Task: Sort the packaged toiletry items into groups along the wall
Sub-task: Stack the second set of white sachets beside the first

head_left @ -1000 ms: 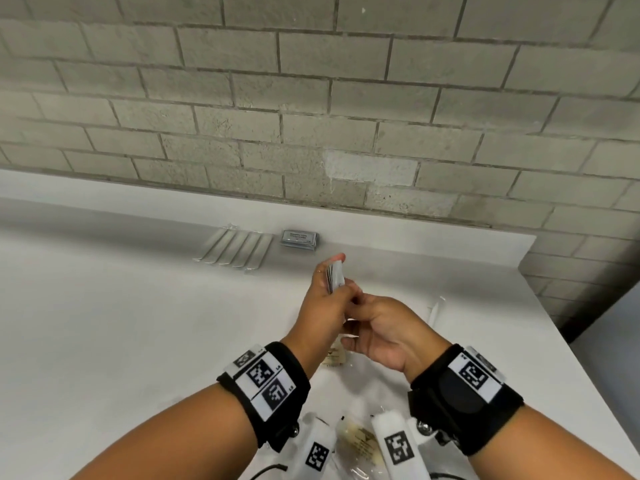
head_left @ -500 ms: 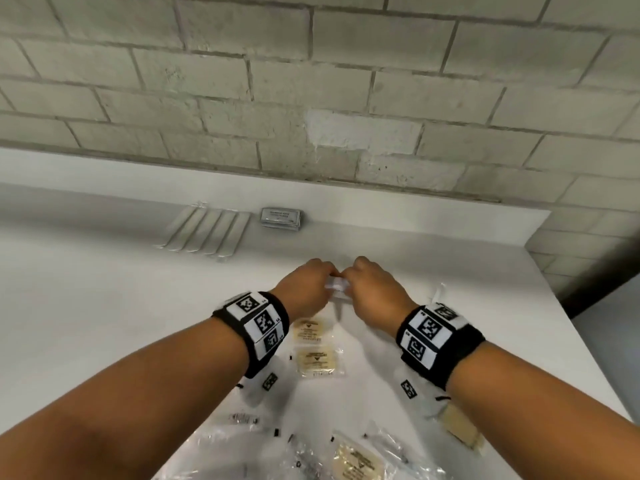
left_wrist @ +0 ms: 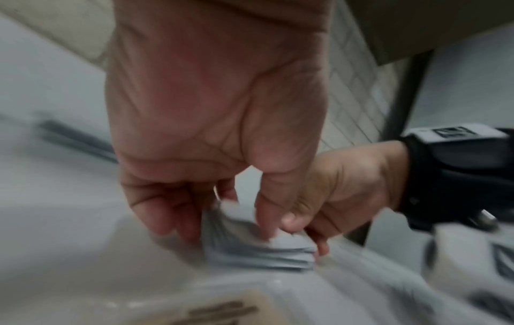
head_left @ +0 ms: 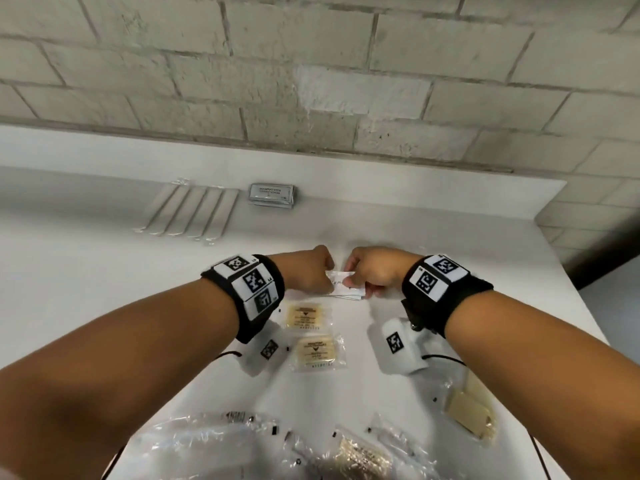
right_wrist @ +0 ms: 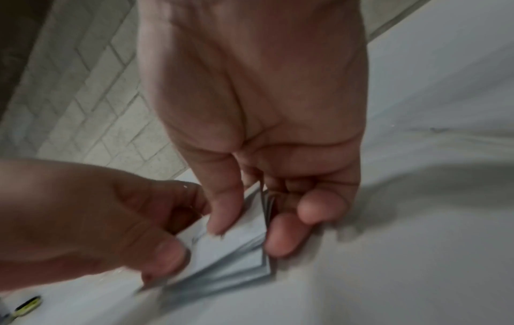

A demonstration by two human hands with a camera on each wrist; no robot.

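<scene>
- The head view was bright and evenly lit, with soft, faint shadows under the forearms on the white table (head_left: 86, 271).
- Its wide lens bent the brick wall (head_left: 311, 81) lines and stretched the forearms toward the lower corners.
- The clear wrappers (head_left: 214, 441) at the bottom edge were smeared and gave off pale glare.
- Both wrist views were dimmer, grey-toned and heavily motion-blurred; the packets (left_wrist: 258, 248) between the hands lacked sharp edges.
- In the right wrist view a soft shadow (right_wrist: 417, 187) lay beside the fingers.
</scene>
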